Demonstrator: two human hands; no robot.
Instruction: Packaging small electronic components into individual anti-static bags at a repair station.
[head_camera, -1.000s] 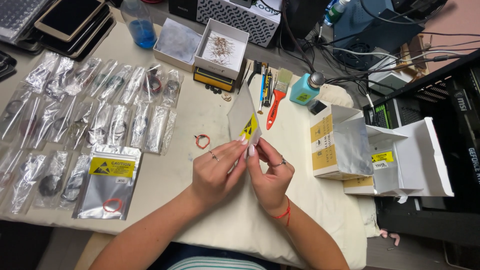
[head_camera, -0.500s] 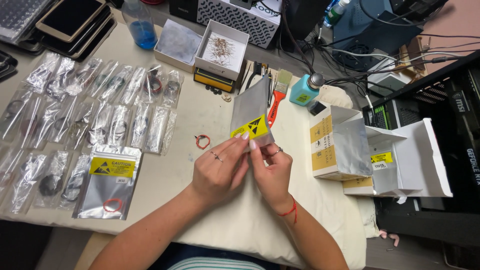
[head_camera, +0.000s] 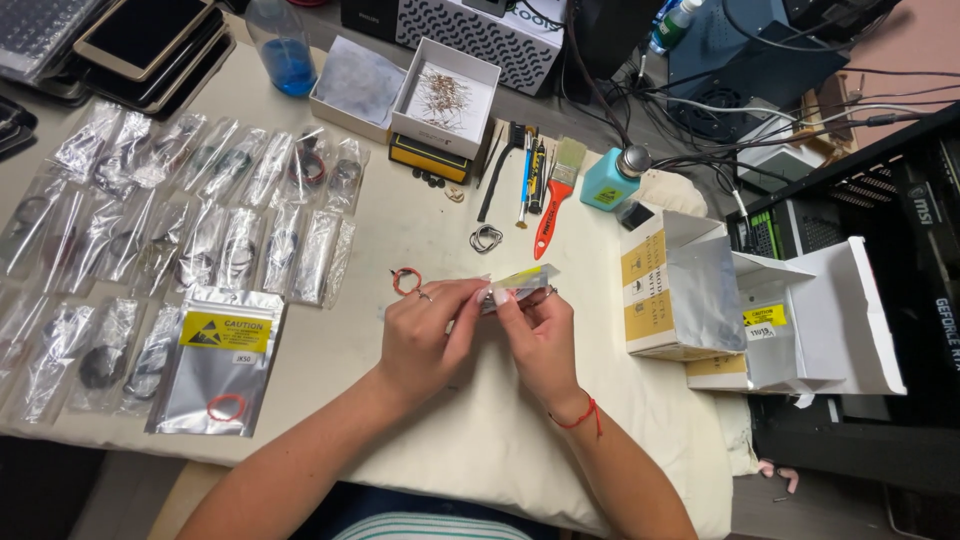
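Note:
Both hands hold a small silver anti-static bag (head_camera: 520, 284) with a yellow label, now lying nearly flat just above the cloth. My left hand (head_camera: 425, 340) pinches its near end from the left. My right hand (head_camera: 540, 335) grips it from below and the right; a red string circles that wrist. A small red wire loop (head_camera: 405, 280) lies on the table just left of my left hand.
Rows of clear and silver bags (head_camera: 190, 220) cover the left of the table, with a larger silver bag (head_camera: 215, 360) in front. Behind are a white box of small parts (head_camera: 445, 100), tools and a brush (head_camera: 555, 195), a teal bottle (head_camera: 610, 180) and open boxes (head_camera: 700, 290) at right.
The silver bag stood upright with its label facing me; both hands have since tipped it down and lowered it until it lies nearly flat between my fingers.

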